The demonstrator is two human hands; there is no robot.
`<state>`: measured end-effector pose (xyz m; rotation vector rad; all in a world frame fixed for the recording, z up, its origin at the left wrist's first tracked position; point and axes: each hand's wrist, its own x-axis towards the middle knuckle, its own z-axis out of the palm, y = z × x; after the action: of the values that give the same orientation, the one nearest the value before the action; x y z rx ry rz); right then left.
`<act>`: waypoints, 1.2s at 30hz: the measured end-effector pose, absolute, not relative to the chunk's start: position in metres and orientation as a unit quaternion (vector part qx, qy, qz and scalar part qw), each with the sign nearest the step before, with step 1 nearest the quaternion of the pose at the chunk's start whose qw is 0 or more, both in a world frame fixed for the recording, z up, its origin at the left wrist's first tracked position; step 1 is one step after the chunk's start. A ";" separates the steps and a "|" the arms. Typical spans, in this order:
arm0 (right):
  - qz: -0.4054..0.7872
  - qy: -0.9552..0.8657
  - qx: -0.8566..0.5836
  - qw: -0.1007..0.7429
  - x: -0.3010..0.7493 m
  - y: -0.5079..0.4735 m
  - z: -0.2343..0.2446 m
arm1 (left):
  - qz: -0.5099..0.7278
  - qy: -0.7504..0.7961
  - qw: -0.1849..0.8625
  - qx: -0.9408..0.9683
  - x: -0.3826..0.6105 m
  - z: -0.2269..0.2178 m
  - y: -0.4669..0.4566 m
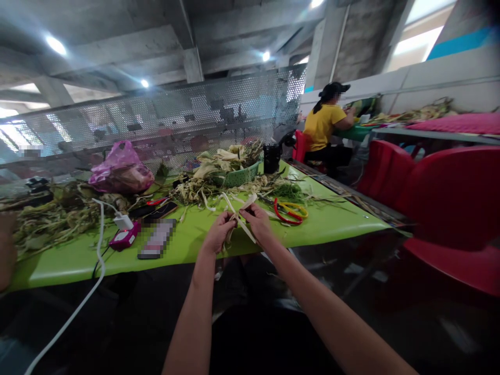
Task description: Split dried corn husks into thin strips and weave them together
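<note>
Pale, flat strips of dried plant leaf, like corn husk [247,233], cross between my two hands over the front edge of the green table. My left hand [219,233] pinches them from the left, with loose ends hanging below its fingers. On the other side, my right hand [257,224] is closed on the same strips, thumb and fingers close to the crossing. Just right of that hand lie scissors [291,212] with red and yellow handles. Behind the hands, more loose pale strips lie on the green tabletop [332,224].
A green basket [238,178] of dried leaves stands behind. To the left are a phone [157,239], a magenta charging block [125,237] with a white cable [102,250], and a purple plastic bag [121,174]. Red chairs [457,203] and a seated person [324,125] are at right.
</note>
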<state>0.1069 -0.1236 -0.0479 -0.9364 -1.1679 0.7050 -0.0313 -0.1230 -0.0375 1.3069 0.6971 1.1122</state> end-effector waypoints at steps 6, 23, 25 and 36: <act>0.392 -0.531 -0.385 0.644 0.103 -0.127 -0.045 | 0.528 0.334 0.574 0.529 -0.031 -0.041 -0.120; 0.382 -0.540 -0.407 0.630 0.103 -0.129 -0.041 | 0.532 0.328 0.555 0.549 -0.032 -0.039 -0.122; 0.378 -0.531 -0.401 0.644 0.104 -0.129 -0.041 | 0.516 0.328 0.555 0.564 -0.032 -0.039 -0.123; 0.348 -0.516 -0.395 0.675 0.104 -0.127 -0.045 | 0.452 0.273 0.616 0.584 -0.028 -0.041 -0.121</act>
<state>0.1045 -0.1274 -0.0445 -0.8896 -1.1615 0.7831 -0.0281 -0.1207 -0.0414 1.3455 0.6280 1.0404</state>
